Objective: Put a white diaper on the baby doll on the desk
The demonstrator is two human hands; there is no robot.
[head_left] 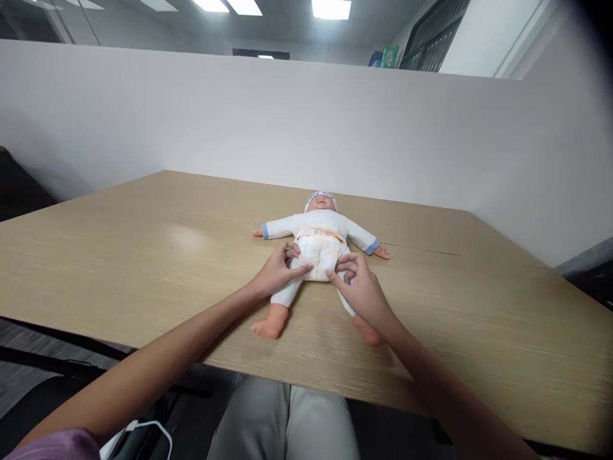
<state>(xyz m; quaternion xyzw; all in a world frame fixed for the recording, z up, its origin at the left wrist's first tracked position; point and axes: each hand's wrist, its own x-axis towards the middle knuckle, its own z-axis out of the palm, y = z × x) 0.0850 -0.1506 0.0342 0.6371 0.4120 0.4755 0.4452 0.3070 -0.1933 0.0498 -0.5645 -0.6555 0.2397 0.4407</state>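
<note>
A baby doll (320, 223) in white clothes and a cap lies on its back on the wooden table (143, 255), head away from me, arms spread. It wears a white diaper (318, 250). My left hand (278, 271) rests on the diaper's left side, fingers curled and pinching its lower edge. My right hand (360, 287) is on the right side, fingers bent and pinching the diaper near the crotch. The doll's bare feet (268, 327) point toward me; my right wrist partly covers the other foot.
White partition walls (287, 121) stand behind and to the right of the table. A seam (431, 250) runs across the tabletop right of the doll. My grey-trousered lap (282, 421) shows below the near table edge, with a white cable (153, 427) at lower left.
</note>
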